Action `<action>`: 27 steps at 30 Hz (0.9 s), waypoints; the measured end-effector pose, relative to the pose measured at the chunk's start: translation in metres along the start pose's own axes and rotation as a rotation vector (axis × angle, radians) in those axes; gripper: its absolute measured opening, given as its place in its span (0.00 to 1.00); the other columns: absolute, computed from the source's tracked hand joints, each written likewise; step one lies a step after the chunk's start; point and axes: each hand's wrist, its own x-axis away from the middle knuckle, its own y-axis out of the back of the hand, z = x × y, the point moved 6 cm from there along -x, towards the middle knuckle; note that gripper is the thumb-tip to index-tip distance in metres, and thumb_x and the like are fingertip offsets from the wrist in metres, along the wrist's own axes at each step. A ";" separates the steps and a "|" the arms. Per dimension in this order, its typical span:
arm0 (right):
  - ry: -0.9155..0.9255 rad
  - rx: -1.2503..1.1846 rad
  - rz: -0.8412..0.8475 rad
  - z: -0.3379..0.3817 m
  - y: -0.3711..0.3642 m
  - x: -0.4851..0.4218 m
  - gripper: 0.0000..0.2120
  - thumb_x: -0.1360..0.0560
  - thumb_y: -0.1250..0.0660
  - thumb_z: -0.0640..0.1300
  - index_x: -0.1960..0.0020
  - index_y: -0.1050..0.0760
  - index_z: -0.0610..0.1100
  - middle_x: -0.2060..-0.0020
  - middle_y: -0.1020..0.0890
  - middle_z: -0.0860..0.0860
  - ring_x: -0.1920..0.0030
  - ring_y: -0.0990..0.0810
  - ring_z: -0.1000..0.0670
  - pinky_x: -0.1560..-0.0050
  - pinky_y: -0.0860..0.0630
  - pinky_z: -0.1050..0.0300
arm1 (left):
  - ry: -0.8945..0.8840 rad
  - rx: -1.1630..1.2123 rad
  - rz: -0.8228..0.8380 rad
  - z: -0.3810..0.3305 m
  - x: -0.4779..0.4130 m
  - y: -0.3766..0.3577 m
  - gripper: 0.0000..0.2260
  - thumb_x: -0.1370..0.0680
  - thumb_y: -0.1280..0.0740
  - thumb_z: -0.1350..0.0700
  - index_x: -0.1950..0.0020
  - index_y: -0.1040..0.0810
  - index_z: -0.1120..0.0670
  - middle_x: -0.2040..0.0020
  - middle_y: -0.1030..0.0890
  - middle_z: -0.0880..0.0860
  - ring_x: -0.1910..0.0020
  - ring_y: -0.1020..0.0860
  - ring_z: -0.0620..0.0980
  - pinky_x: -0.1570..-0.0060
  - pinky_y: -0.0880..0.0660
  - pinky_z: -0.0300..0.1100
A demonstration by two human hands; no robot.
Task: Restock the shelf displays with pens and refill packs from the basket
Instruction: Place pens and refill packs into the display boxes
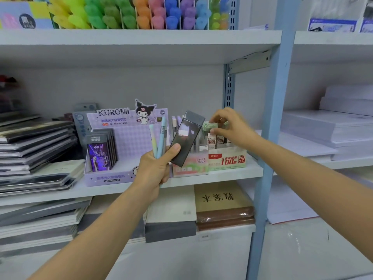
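A small green refill pack point(212, 126) is pinched between thumb and fingertips of the right hand point(232, 128), just above the red-and-white display box point(228, 158) on the middle shelf point(232, 175) — probably being slotted in among the refill tubes standing there. Stock is kept ready in the left hand point(155, 170): a dark grey pack point(186, 138) is clamped under the thumb and two pastel pens point(159, 138) are gripped in the curled fingers, likely so that the other hand is left free to place. The load is held in front of the Fruit Soda box point(191, 167), beside the Kuromi display point(129, 138). The green pack is motion-blurred and partly covered by fingers — its exact shape, and whether it touches the box, cannot be told. The basket is out of view.
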 end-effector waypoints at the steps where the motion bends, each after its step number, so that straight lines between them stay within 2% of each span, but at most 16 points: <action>1: -0.011 0.014 -0.005 -0.001 -0.002 0.002 0.08 0.27 0.28 0.43 0.49 0.23 0.48 0.49 0.26 0.50 0.53 0.25 0.54 0.48 0.25 0.59 | 0.003 0.001 -0.002 0.000 0.001 0.000 0.12 0.30 0.25 0.48 0.62 0.26 0.51 0.77 0.31 0.47 0.83 0.43 0.43 0.82 0.45 0.33; 4: -0.070 -0.039 -0.048 -0.002 -0.001 0.009 0.09 0.25 0.31 0.44 0.45 0.20 0.46 0.46 0.28 0.50 0.51 0.26 0.54 0.46 0.27 0.61 | 0.016 -0.004 -0.008 0.001 0.005 -0.001 0.12 0.30 0.25 0.49 0.62 0.27 0.53 0.77 0.32 0.49 0.83 0.44 0.44 0.82 0.46 0.33; 6: -0.070 -0.165 -0.089 0.008 0.006 0.015 0.11 0.22 0.35 0.47 0.42 0.21 0.48 0.45 0.25 0.52 0.51 0.24 0.55 0.47 0.27 0.61 | 0.017 -0.006 0.004 0.000 0.008 -0.002 0.12 0.29 0.25 0.50 0.61 0.26 0.54 0.78 0.34 0.48 0.83 0.44 0.44 0.82 0.45 0.33; 8: -0.071 -0.484 0.004 0.023 0.007 0.021 0.13 0.20 0.38 0.51 0.38 0.23 0.51 0.45 0.21 0.55 0.54 0.21 0.57 0.52 0.25 0.61 | 0.016 -0.009 0.027 -0.001 0.011 -0.005 0.13 0.31 0.25 0.49 0.59 0.26 0.55 0.79 0.36 0.48 0.83 0.44 0.44 0.83 0.45 0.33; 10: -0.075 -0.749 0.170 0.036 0.001 0.029 0.16 0.22 0.37 0.54 0.36 0.25 0.52 0.48 0.18 0.54 0.60 0.20 0.54 0.57 0.23 0.62 | 0.013 -0.027 0.049 -0.003 0.014 -0.009 0.17 0.35 0.24 0.46 0.58 0.25 0.56 0.79 0.37 0.48 0.83 0.45 0.45 0.82 0.45 0.34; 12: -0.064 -0.750 0.252 0.046 -0.004 0.036 0.16 0.23 0.34 0.50 0.36 0.25 0.51 0.53 0.16 0.51 0.67 0.24 0.55 0.65 0.25 0.64 | 0.010 -0.052 0.071 -0.004 0.018 -0.013 0.18 0.36 0.24 0.45 0.58 0.25 0.56 0.79 0.35 0.48 0.82 0.45 0.44 0.82 0.45 0.34; 15: -0.104 -0.722 0.190 0.047 0.000 0.039 0.11 0.21 0.34 0.43 0.39 0.22 0.47 0.56 0.16 0.48 0.76 0.32 0.57 0.75 0.33 0.67 | 0.048 -0.029 0.096 -0.004 0.024 -0.015 0.21 0.38 0.24 0.42 0.57 0.25 0.54 0.77 0.35 0.48 0.82 0.44 0.44 0.83 0.44 0.34; 18: -0.138 -0.851 0.180 0.051 0.003 0.042 0.07 0.22 0.34 0.40 0.45 0.22 0.44 0.57 0.17 0.46 0.72 0.26 0.55 0.69 0.27 0.65 | 0.078 0.027 0.083 -0.008 0.029 -0.009 0.23 0.39 0.24 0.41 0.55 0.24 0.54 0.70 0.32 0.53 0.82 0.43 0.43 0.83 0.43 0.35; 20: -0.125 -0.929 0.249 0.062 -0.002 0.045 0.05 0.23 0.33 0.43 0.49 0.23 0.42 0.57 0.18 0.46 0.67 0.25 0.54 0.62 0.24 0.62 | 0.072 -0.001 0.069 -0.014 0.033 -0.004 0.20 0.38 0.24 0.42 0.56 0.23 0.53 0.62 0.30 0.56 0.81 0.44 0.43 0.83 0.44 0.35; 21: -0.114 -0.939 0.275 0.068 -0.004 0.046 0.08 0.25 0.31 0.46 0.51 0.24 0.42 0.58 0.19 0.45 0.65 0.26 0.53 0.60 0.25 0.61 | 0.069 -0.029 0.059 -0.016 0.035 -0.001 0.18 0.38 0.24 0.43 0.56 0.22 0.53 0.60 0.29 0.56 0.81 0.44 0.44 0.82 0.44 0.35; 23: -0.104 -0.895 0.280 0.079 -0.007 0.047 0.10 0.29 0.28 0.49 0.55 0.25 0.44 0.58 0.23 0.42 0.64 0.27 0.51 0.59 0.28 0.58 | 0.074 -0.090 0.030 -0.019 0.038 0.005 0.13 0.35 0.23 0.48 0.56 0.19 0.52 0.65 0.28 0.54 0.81 0.43 0.44 0.81 0.43 0.36; 26: -0.080 -0.852 0.240 0.092 -0.010 0.043 0.03 0.25 0.32 0.38 0.54 0.25 0.44 0.56 0.21 0.43 0.60 0.25 0.48 0.59 0.26 0.58 | 0.076 -0.134 0.001 -0.022 0.043 0.017 0.09 0.29 0.24 0.54 0.50 0.18 0.53 0.72 0.29 0.49 0.80 0.42 0.44 0.81 0.43 0.36; 27: -0.071 -0.836 0.227 0.097 -0.011 0.041 0.05 0.24 0.34 0.35 0.51 0.25 0.44 0.54 0.19 0.45 0.57 0.23 0.48 0.59 0.25 0.59 | 0.072 -0.131 -0.006 -0.024 0.045 0.022 0.09 0.28 0.25 0.56 0.50 0.18 0.53 0.75 0.29 0.47 0.81 0.42 0.43 0.82 0.43 0.35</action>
